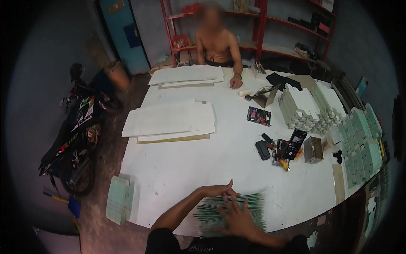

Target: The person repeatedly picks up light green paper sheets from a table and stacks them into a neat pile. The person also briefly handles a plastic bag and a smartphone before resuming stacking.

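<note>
A fanned row of thin green card pieces [204, 213], their edges overlapping, lies at the near edge of the white table in front of me. My right hand [237, 218] rests flat across the middle of it, fingers spread. At the far edge of the row is my left hand [216, 190], its thumb raised and its fingers stretched toward the right hand. Neither hand has its fingers wrapped round anything. The right hand and forearm hide part of the cards.
Stacked white sheets [169, 120] lie left on the table [182, 163]. A green carton stack [119, 199] sits at its left corner; folded white cartons [298, 106] and green cartons [359, 146] stand right. A propped phone [295, 144] stands nearer. Another person [218, 44] sits opposite.
</note>
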Tool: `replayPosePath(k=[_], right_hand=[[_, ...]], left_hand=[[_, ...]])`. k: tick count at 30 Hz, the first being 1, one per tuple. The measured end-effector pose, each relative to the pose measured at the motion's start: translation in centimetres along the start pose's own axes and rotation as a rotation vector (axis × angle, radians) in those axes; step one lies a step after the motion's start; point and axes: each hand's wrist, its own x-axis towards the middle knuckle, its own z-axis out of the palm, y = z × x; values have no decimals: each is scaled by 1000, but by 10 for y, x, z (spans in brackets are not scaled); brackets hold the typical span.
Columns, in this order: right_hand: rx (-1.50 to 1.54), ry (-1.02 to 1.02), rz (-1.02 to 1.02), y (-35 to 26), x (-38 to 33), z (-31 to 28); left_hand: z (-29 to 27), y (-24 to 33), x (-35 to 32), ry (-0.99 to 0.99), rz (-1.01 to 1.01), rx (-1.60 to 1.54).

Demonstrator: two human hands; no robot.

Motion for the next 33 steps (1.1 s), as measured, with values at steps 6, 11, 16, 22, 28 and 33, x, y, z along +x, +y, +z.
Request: replayPosePath(k=[6, 11, 16, 22, 28, 33], right_hand=[[117, 69, -65, -1, 2, 29], [-254, -31, -144, -1, -15, 28], [54, -136, -123, -12, -19, 8], [38, -112, -81, -10, -17, 7], [102, 8, 18, 4, -4, 30], [189, 107, 140, 28, 3, 18]], left_hand=[[-3, -4, 5, -16, 22, 57], [1, 1, 0, 16, -15, 73], [-1, -17, 5, -5, 46, 26], [2, -5, 3, 40, 14, 64], [6, 5, -2, 29, -13, 65], [0, -27, 4, 78, -69, 58]])
